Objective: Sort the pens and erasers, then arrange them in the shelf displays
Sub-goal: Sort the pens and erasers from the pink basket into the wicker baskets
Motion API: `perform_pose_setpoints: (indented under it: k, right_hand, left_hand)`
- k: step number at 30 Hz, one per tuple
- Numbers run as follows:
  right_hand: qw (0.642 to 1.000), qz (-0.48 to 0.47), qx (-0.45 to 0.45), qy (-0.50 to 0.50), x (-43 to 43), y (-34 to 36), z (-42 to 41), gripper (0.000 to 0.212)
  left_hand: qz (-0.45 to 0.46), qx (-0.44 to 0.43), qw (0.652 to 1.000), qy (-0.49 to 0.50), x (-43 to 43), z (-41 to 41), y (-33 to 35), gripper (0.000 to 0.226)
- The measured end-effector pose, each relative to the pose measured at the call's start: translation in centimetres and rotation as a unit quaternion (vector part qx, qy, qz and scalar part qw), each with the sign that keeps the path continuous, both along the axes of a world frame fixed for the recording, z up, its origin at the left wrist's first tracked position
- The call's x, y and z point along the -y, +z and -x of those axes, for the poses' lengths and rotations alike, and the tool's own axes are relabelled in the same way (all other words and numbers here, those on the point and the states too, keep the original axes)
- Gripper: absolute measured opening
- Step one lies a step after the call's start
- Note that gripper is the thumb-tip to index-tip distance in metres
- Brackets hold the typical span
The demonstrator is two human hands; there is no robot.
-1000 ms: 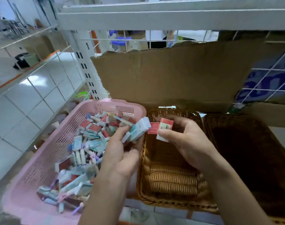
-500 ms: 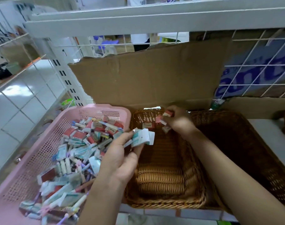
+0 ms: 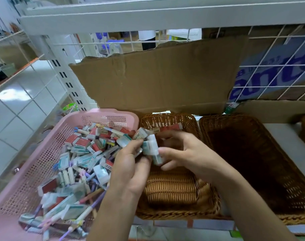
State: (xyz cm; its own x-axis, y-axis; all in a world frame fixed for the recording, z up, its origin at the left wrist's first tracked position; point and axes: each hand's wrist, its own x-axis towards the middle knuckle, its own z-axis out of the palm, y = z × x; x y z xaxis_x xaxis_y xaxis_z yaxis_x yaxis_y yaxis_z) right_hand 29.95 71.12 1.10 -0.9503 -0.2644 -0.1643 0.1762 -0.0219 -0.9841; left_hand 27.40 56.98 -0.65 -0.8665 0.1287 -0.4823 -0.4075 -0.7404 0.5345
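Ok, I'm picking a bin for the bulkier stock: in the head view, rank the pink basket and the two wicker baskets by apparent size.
1. pink basket, though it sits nearest the camera, so unsure against the next.
2. right wicker basket, cut by the frame edge.
3. middle wicker basket, clearly smallest.

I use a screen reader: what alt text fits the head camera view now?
Two hands meet over a small wicker basket: the left hand grips a bunch of teal-and-white erasers, the right hand pinches one of them. A pink basket of mixed pens and erasers sits on the left, a larger wicker basket on the right.
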Motion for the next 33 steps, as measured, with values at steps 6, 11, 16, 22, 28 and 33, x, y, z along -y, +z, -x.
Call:
perform_pose_setpoints:
  k: [6,11,16,22,28,33]
  right_hand:
    - [0.996,0.061,0.038,-0.044,0.1,-0.9,-0.4,0.041]
    - [0.991,0.125,0.038,-0.003,0.3,-0.7,-1.3,0.039]
    - [0.993,0.109,0.043,0.001,1.0,-1.2,-1.6,0.055]
    - [0.987,0.135,0.081,-0.04,1.4,-1.7,-1.3,0.048]
    - [0.993,0.077,0.072,-0.057,0.4,-2.2,-1.5,0.033]
    - [0.997,0.009,0.065,-0.044,-0.9,-2.5,-1.3,0.046]
  left_hand:
    - [0.014,-0.033,0.999,0.036,-0.4,-0.8,0.3,0.037]
    - [0.079,-0.086,0.991,0.058,-1.0,-1.9,1.0,0.032]
    - [0.205,-0.153,0.966,0.042,-1.6,-2.3,1.0,0.01]
    - [0.209,-0.15,0.966,-0.032,-2.2,-2.6,0.9,0.044]
    - [0.251,-0.16,0.951,-0.088,-2.2,-2.3,0.5,0.03]
    - [0.361,-0.206,0.898,-0.145,-1.4,-1.7,0.3,0.021]
